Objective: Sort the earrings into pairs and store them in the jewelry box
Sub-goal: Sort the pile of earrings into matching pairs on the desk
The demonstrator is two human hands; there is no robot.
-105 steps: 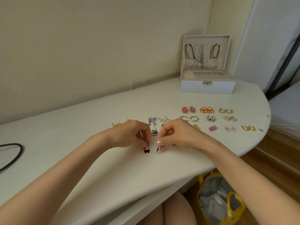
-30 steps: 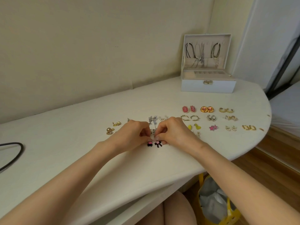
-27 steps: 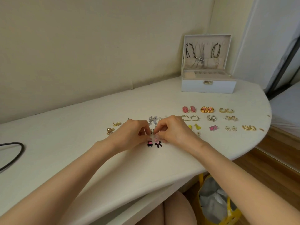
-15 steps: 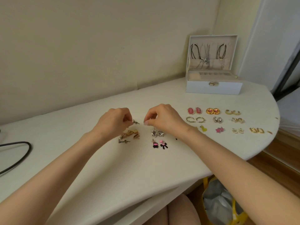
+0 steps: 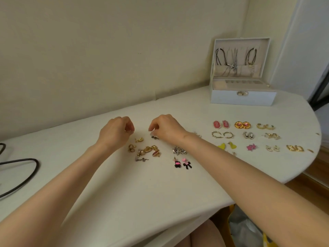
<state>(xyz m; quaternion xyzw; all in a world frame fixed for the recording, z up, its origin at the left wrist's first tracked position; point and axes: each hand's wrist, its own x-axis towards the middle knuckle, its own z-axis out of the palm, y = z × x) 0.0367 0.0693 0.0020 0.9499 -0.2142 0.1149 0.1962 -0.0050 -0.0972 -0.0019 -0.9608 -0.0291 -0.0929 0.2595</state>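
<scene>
Pinches gold earring (image 5: 125, 130) in left hand (image 5: 115, 134); curls right hand (image 5: 166, 129) over dark earring (image 5: 154, 137), cannot tell if gripping; no longer touches pink-black pair (image 5: 182, 164).

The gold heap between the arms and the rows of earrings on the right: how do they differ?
The gold heap lies jumbled, with its pieces touching; the rows lie spaced out, mostly in twos. The gold heap is mostly gold; the rows mix pink, gold, silver and yellow. The gold heap lies farther from the box than the rows do. Both rest on the white table, outside the box.
</scene>
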